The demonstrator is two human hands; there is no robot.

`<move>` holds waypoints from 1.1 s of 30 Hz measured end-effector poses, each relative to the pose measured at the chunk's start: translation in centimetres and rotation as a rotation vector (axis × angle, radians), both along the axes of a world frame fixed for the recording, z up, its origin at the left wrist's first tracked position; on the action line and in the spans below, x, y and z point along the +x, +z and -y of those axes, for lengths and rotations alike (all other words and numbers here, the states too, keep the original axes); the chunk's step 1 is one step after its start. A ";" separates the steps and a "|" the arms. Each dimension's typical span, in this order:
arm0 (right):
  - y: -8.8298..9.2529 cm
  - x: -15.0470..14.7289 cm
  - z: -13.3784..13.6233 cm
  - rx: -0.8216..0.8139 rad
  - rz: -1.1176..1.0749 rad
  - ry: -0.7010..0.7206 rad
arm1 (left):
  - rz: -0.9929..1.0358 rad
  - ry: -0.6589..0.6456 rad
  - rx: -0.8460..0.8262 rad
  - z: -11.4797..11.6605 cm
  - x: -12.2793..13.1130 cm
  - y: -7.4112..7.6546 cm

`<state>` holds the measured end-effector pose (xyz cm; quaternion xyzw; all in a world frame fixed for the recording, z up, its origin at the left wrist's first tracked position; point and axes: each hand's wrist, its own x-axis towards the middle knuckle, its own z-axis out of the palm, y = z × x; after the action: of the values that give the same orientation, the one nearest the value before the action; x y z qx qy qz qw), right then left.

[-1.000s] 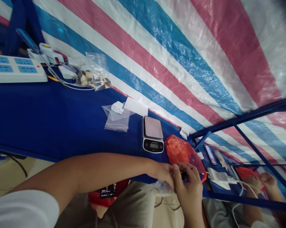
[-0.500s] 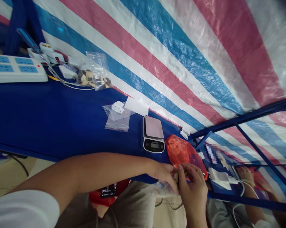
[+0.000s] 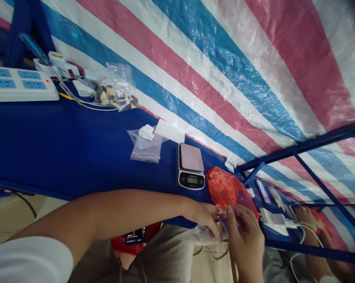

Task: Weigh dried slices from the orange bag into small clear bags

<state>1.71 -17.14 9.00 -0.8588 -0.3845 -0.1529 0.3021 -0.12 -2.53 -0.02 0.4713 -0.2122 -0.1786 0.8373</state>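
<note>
Near the table's front edge, my left hand (image 3: pixel 205 215) curls its fingers around a clear plastic bag (image 3: pixel 205 234), which hangs below them. Something small shows at the bag's mouth between the fingers, too hidden to name. Just to the right is my right hand (image 3: pixel 245 236), its thumb and fingers bent together close to the left fingertips. Whatever it pinches, if anything, is out of sight. Behind both hands lies a red plastic bag (image 3: pixel 223 186). A small digital kitchen scale (image 3: pixel 191 159) stands on the table beyond my left wrist, its pan bare.
Flat zip bags (image 3: pixel 146 153) with a white plug adapter (image 3: pixel 146 132) lie left of the scale. Farther left are a bag of brown-and-cream pieces (image 3: pixel 118 98) and a power strip (image 3: pixel 21 84). A phone (image 3: pixel 135 237) rests near my lap. Another person's hands (image 3: pixel 305 218) are at right.
My right hand has shifted slightly right and down, away from my left hand. More of the clear bag now shows beneath my left hand.
</note>
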 end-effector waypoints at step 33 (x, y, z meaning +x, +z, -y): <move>3.2 0.1 1.7 0.046 -0.268 -0.154 | -0.115 -0.258 0.085 -4.7 -0.5 4.5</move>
<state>1.85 -18.88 12.19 -0.8913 -0.2699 -0.0684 0.3578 -0.59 2.16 4.44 0.4641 -0.2151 -0.3202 0.7974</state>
